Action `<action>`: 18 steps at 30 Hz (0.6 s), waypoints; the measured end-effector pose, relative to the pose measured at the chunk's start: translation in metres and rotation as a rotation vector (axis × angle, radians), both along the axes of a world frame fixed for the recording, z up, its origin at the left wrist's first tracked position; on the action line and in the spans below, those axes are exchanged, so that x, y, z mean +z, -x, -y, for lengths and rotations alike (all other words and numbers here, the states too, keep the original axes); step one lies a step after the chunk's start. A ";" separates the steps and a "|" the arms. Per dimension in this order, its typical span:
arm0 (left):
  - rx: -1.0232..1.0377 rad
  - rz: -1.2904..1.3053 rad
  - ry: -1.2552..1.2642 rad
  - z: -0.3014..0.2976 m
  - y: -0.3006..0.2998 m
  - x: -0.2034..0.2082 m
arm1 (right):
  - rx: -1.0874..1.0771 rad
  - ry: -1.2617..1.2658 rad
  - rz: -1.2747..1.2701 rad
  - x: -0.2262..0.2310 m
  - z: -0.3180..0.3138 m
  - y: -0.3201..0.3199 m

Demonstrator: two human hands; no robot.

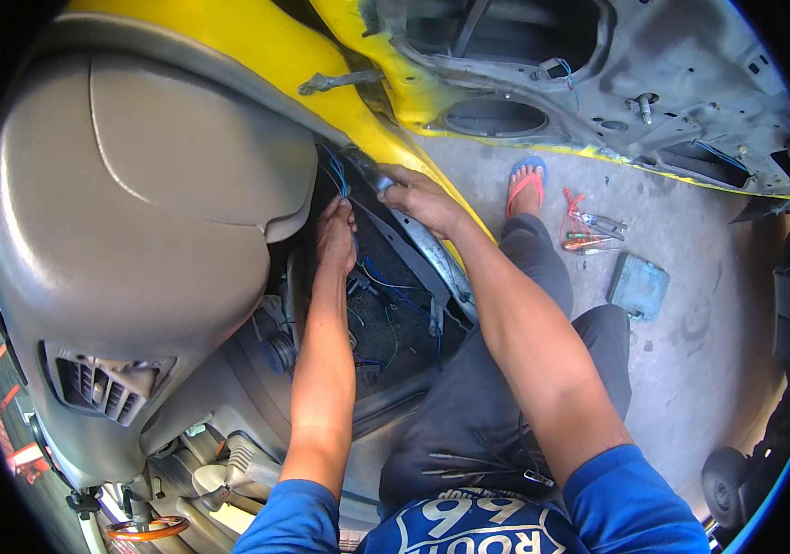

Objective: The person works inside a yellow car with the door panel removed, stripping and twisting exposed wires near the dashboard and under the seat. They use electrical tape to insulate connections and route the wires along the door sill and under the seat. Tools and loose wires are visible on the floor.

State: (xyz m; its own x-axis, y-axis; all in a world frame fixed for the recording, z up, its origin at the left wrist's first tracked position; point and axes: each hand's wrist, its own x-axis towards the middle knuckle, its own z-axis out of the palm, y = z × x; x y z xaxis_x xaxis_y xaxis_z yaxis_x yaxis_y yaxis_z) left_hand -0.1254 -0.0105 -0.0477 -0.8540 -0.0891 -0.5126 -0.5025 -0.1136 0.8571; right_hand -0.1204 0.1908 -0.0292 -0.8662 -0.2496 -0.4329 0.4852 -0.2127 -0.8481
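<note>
Footwell [418,337] with wires [378,280], left hand [337,231] pinching blue leads [338,174], teal case [638,286]

To your right, small tools [589,244] lie on the grey floor [690,240] near a teal case [638,286]; to your left is a louvred vent [104,383].

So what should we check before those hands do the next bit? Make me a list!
1. Left hand on the blue wires: ok, its fingers pinch them.
2. Right hand free: cannot tell; it is beside the yellow door frame.
3. Door out of the way: ok, it stands open.
4. Other wires tidy: not ok, they lie loose.
5. Hand tools in sight: ok, on the floor.
</note>
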 end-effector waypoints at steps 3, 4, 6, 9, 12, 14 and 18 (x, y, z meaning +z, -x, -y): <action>0.034 -0.116 0.100 0.000 -0.005 0.002 | -0.057 -0.160 -0.188 0.003 0.009 -0.002; 0.067 -0.199 0.154 -0.002 -0.008 0.003 | -0.020 -0.176 -0.237 0.003 0.007 -0.003; 0.131 -0.385 0.249 -0.005 -0.012 0.006 | 0.080 -0.262 -0.205 0.003 0.003 -0.005; 0.034 -0.373 0.279 -0.006 -0.013 0.010 | 0.011 -0.257 -0.209 0.003 0.005 -0.008; -0.055 -0.328 0.317 -0.007 -0.012 0.013 | -0.063 -0.130 -0.101 0.000 0.009 -0.011; -0.050 -0.247 0.251 -0.007 -0.010 0.015 | -0.102 -0.095 -0.095 -0.003 0.011 -0.011; -0.040 -0.226 0.226 -0.012 -0.008 0.016 | -0.115 -0.033 -0.053 -0.010 0.011 -0.011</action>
